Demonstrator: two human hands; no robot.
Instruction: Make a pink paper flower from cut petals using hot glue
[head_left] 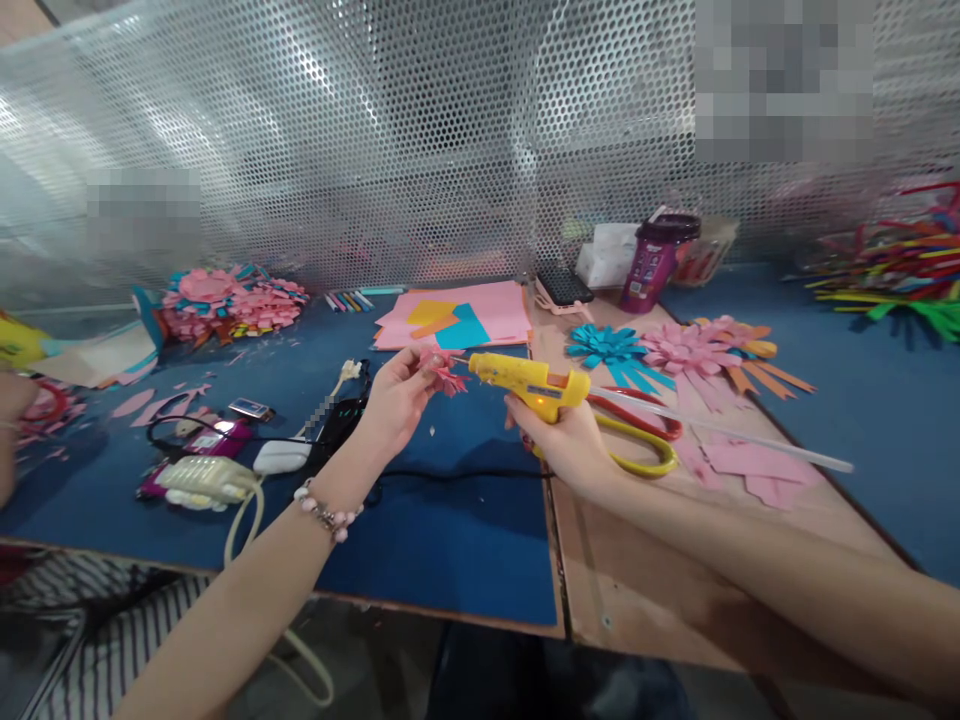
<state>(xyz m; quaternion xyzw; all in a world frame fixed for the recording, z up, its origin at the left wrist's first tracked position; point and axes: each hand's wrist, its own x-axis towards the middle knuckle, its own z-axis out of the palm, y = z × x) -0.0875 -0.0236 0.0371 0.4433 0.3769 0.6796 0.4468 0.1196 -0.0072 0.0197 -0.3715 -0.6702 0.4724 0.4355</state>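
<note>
My left hand [401,395] pinches a small pink paper flower [450,376] above the blue tabletop. Wrapped round the handle of a yellow hot glue gun [525,380] is my right hand [562,435]. The gun points left, its nozzle at the flower; whether the tip touches the paper I cannot tell. A long clear glue stick [720,430] juts from the back of the gun. Just beyond my right hand lie scissors with red and yellow handles [652,462], partly hidden. Blue [607,345] and pink paper flowers [694,347] with strip tails rest to the right.
Pink paper sheets [495,305] lie at the back. A heap of pink and blue paper pieces [225,300] sits back left. Chargers and a power strip [206,480] with cables occupy the left. A purple cup [654,262] stands near the mesh partition [450,130]. Another person's arm shows far left.
</note>
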